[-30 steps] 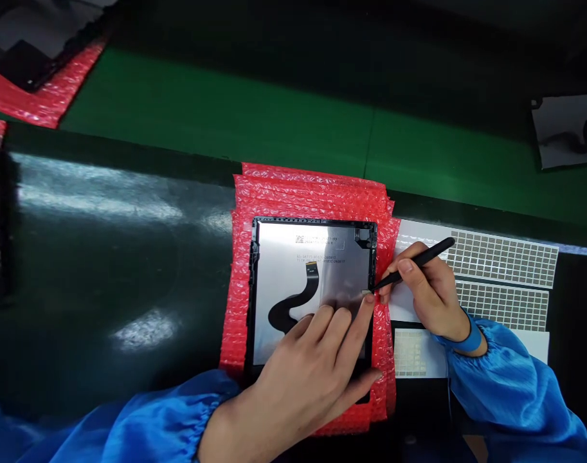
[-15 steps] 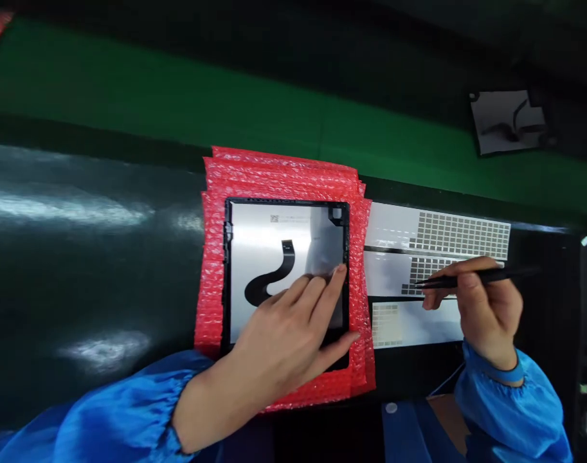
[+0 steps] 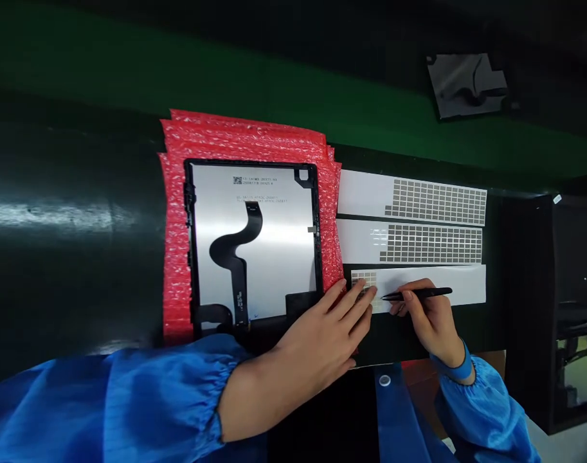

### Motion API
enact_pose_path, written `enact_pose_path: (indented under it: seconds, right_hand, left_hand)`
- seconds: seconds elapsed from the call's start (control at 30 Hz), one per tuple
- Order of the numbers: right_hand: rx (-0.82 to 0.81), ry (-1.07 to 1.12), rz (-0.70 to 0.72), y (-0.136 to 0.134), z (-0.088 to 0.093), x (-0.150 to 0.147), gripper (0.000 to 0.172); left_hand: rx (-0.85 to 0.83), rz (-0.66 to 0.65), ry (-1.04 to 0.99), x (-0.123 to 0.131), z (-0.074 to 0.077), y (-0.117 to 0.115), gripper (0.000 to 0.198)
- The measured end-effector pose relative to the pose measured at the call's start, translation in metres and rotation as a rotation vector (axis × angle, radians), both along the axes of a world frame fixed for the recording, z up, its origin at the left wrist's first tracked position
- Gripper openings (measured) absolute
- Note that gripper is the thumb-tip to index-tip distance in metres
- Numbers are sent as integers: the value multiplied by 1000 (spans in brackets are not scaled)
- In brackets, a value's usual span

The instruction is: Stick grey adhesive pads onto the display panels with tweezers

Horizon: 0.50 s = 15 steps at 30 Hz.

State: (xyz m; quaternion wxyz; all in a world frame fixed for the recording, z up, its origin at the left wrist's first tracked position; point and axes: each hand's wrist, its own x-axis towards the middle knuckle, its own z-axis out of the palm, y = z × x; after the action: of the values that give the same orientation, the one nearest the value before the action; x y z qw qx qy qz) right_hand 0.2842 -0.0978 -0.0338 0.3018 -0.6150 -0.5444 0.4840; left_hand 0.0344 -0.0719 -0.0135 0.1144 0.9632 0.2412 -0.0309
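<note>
My left hand (image 3: pixel 325 337) lies with fingers stretched out, its fingertips over the left end of the lowest sticker sheet (image 3: pixel 428 289). In my right hand (image 3: pixel 431 318) is a pair of black tweezers (image 3: pixel 421 294), their tips pointing left at that sheet, close to its small grey stickers. Left of both hands rests a tablet screen panel (image 3: pixel 283 257), silver back up, in a black frame. A black flex cable (image 3: pixel 225 247) curves over it. A small grey sticker (image 3: pixel 312 229) sits at the panel's right edge. My left wrist and sleeve cover part of its lower side.
Red bubble wrap sheets (image 3: pixel 254 132) are stacked under the panel. Two more sticker sheets (image 3: pixel 361 193) lie above the lowest one. Another panel (image 3: pixel 467 90) is at the far right on the green mat (image 3: pixel 105 83). A dark box-like structure (image 3: pixel 529 308) stands on the right.
My left hand has left the panel's right edge and moved right to the lowest sticker sheet. The tweezers have come down from the middle sheet to the lowest one. The view has shifted.
</note>
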Motion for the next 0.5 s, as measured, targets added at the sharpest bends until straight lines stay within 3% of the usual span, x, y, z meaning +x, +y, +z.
enact_pose_path:
  seconds: [0.37, 0.5]
  right_hand:
    - [17, -99, 28, 6, 3, -4, 33]
    - [-42, 5, -16, 8, 2, -3, 30]
  left_hand:
    - [-21, -22, 44, 1, 3, 3, 67]
    - [-4, -45, 16, 4, -1, 5, 64]
